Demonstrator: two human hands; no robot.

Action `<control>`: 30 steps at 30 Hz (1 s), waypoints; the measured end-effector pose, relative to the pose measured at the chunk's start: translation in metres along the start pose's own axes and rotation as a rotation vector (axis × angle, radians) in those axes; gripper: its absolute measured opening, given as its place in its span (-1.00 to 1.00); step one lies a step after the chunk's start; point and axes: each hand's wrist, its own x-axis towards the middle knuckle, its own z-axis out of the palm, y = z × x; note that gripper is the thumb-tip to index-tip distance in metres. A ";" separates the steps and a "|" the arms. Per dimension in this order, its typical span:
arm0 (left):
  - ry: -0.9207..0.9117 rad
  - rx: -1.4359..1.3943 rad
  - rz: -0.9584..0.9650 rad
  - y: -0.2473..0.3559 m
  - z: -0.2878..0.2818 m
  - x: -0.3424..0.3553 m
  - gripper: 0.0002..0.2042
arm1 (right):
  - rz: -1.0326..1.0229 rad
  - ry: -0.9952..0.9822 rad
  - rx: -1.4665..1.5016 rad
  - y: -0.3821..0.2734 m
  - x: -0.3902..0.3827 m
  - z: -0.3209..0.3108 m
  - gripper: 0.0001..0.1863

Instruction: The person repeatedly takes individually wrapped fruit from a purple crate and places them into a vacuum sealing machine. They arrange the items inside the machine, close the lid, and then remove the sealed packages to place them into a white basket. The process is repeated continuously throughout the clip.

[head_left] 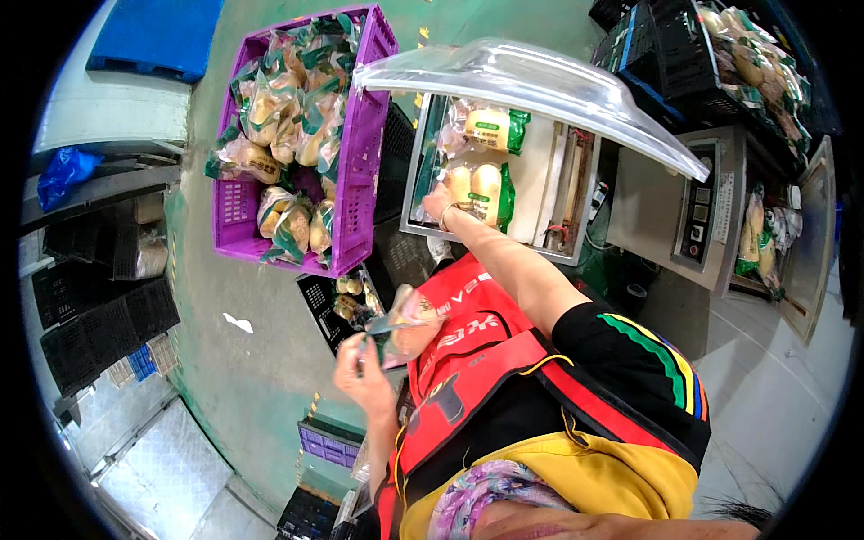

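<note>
My left hand [364, 376] pinches the top of a clear-and-green plastic bag [416, 326] with pale yellow, rounded food inside; the bag hangs tilted in front of my red apron and is slightly blurred. My right hand [438, 202] reaches into the metal chamber of a vacuum sealing machine [531, 171]. Its fingers are closed at the left end of a packed bag [477, 193] holding pale oval pieces. Behind it in the chamber lies a second such bag [490, 129]. The clear domed lid [531, 85] stands raised above the chamber.
A purple crate [360, 180] heaped with similar bags stands left of the machine. Below it sits a black crate [328, 310] with more bags. The machine's control panel [699, 216] is at the right. Black crates [666, 54] of bags fill the far right; a blue pallet [153, 36] lies far left.
</note>
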 end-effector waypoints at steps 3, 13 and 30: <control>-0.102 -0.101 -0.131 -0.021 0.008 -0.014 -0.95 | 0.276 0.019 0.073 -0.023 0.004 0.019 -0.47; -0.451 -0.159 -0.232 -0.065 0.015 0.043 -0.92 | -0.144 0.378 -0.539 -0.010 0.022 -0.057 -0.64; -0.649 -0.146 -0.231 -0.075 0.030 0.109 -0.90 | -0.206 0.635 0.021 0.073 0.029 -0.143 -0.85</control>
